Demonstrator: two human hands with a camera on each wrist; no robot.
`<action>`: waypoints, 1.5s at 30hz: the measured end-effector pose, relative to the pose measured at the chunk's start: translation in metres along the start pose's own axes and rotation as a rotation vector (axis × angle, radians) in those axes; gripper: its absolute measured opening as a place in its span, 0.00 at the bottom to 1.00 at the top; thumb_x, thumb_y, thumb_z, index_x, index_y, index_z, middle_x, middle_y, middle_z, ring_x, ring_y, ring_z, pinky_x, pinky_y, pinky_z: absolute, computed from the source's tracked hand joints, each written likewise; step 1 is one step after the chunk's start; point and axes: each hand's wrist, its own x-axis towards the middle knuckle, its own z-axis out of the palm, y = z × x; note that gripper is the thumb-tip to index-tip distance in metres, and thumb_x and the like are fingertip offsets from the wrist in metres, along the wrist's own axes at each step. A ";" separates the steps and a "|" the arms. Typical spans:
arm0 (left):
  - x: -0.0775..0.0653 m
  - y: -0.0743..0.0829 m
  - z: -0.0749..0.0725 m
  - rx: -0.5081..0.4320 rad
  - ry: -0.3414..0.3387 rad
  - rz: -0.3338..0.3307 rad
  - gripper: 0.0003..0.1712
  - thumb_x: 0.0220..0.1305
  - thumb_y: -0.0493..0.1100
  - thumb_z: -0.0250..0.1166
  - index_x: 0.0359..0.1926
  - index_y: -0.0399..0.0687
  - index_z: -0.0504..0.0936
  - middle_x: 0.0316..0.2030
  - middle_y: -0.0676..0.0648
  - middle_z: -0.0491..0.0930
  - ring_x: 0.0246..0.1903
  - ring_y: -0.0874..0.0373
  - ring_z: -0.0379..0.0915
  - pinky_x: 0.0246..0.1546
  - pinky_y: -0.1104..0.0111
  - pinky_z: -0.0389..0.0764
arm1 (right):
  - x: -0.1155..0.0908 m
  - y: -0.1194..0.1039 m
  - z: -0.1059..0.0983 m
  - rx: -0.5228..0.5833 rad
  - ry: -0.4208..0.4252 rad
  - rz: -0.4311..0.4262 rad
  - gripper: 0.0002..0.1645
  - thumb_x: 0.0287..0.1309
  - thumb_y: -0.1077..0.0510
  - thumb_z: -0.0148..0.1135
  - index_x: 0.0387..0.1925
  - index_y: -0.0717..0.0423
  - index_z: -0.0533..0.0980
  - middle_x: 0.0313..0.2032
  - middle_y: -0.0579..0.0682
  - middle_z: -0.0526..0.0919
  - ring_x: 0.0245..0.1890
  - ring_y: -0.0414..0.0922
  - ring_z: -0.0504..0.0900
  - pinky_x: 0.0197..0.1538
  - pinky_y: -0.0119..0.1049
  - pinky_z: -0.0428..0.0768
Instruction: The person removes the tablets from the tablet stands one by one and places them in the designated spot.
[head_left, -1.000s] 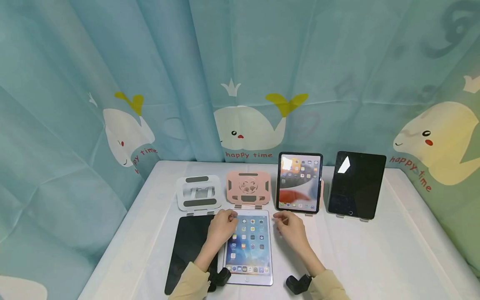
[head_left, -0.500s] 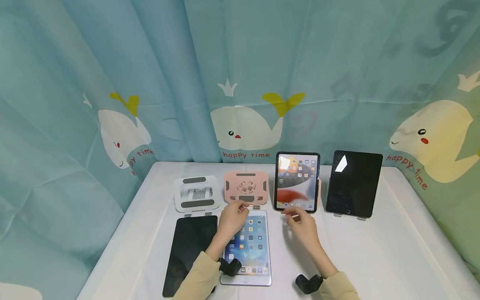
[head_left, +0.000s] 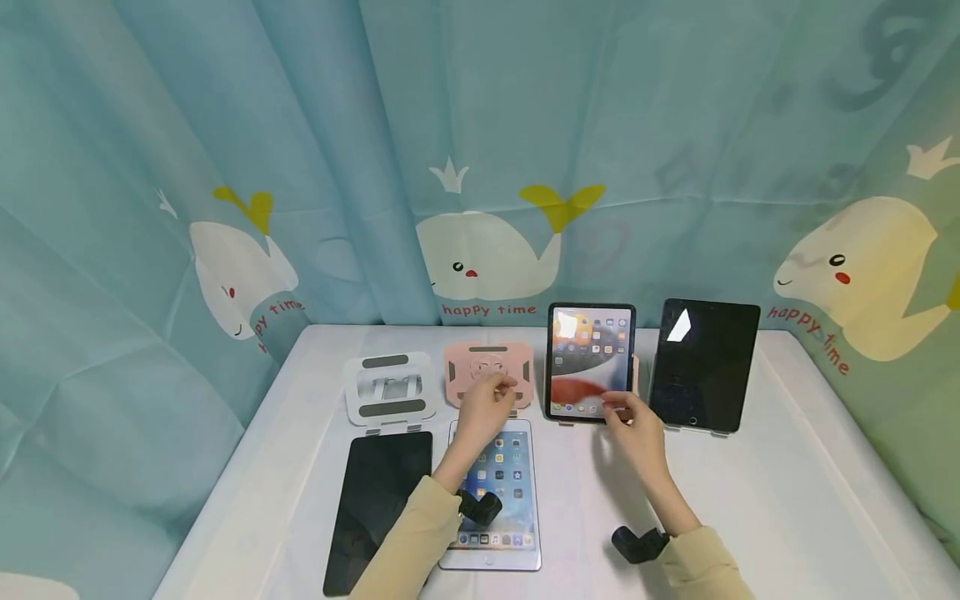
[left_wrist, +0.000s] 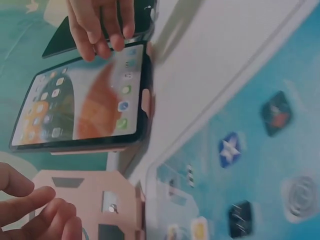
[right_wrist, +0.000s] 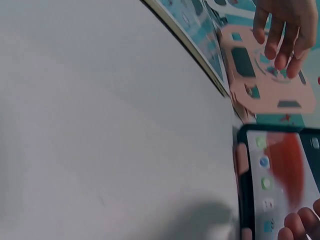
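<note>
My left hand (head_left: 483, 410), fingers loosely bent and holding nothing, reaches over the top of a white-framed tablet (head_left: 517, 518) towards a pink tablet stand (head_left: 454, 385). Its fingers (left_wrist: 55, 210) overlap that stand in the left wrist view. To the right, my right hand (head_left: 637, 429) hovers at the lower right corner of a black-framed tablet (head_left: 588, 360) propped upright with its screen lit. The right fingers (right_wrist: 295, 225) curve loosely before that screen in the right wrist view, with nothing between them. The white-framed tablet lies flat, its lit screen partly covered by my left forearm.
A dark tablet (head_left: 382, 496) lies flat at the left, below a white tablet stand (head_left: 352, 396). Another dark tablet (head_left: 705, 367) stands propped at the right. A whale-print curtain (head_left: 322, 150) hangs behind the white table (head_left: 810, 500). Black wrist cameras (head_left: 637, 546) stick out from both wrists.
Both hands have moved away from the flat white-framed tablet, up and to the right: the left to the pink stand, the right to the propped black-framed tablet. The tablets stay put.
</note>
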 end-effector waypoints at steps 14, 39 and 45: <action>0.028 0.019 0.010 -0.077 0.034 0.010 0.13 0.64 0.38 0.58 0.48 0.44 0.82 0.41 0.45 0.81 0.38 0.55 0.78 0.40 0.67 0.79 | 0.041 0.001 -0.022 -0.050 0.082 0.017 0.15 0.60 0.65 0.56 0.49 0.61 0.78 0.44 0.60 0.84 0.36 0.43 0.81 0.35 0.20 0.68; 0.063 0.044 0.017 -0.081 0.014 0.034 0.17 0.66 0.37 0.57 0.54 0.42 0.78 0.42 0.45 0.80 0.42 0.55 0.79 0.40 0.71 0.80 | 0.085 -0.022 -0.025 -0.047 0.107 -0.019 0.23 0.65 0.60 0.52 0.60 0.62 0.69 0.54 0.63 0.78 0.52 0.60 0.79 0.54 0.56 0.73; 0.070 0.050 0.022 -0.060 -0.003 0.050 0.18 0.65 0.36 0.57 0.56 0.42 0.77 0.44 0.44 0.81 0.43 0.53 0.80 0.40 0.70 0.81 | 0.091 -0.022 -0.023 -0.053 0.091 0.004 0.25 0.66 0.60 0.51 0.64 0.60 0.65 0.55 0.65 0.77 0.53 0.61 0.78 0.52 0.56 0.76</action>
